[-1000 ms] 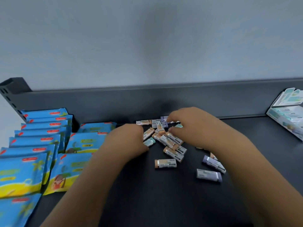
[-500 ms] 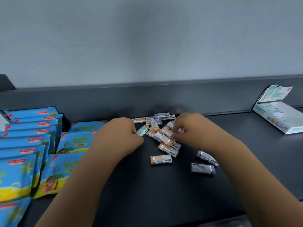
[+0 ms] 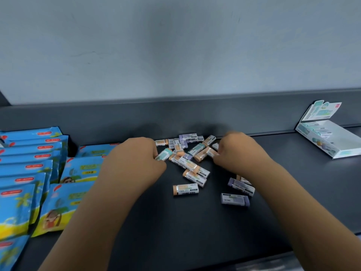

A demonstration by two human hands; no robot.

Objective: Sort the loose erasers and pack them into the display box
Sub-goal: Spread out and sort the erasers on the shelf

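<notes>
Dark shelf (image 3: 175,231) — loose erasers (image 3: 185,189) mid-back, blue packets (image 3: 23,167) left, display box (image 3: 332,137) right.

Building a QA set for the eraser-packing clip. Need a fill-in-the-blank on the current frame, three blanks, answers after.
1. The white cardboard display box stands with its lid ____.
2. The left hand grips a small green-tipped ____.
3. The glossy blue packets lie to the ____ of the loose eraser pile.
Missing words: open; eraser; left.
</notes>
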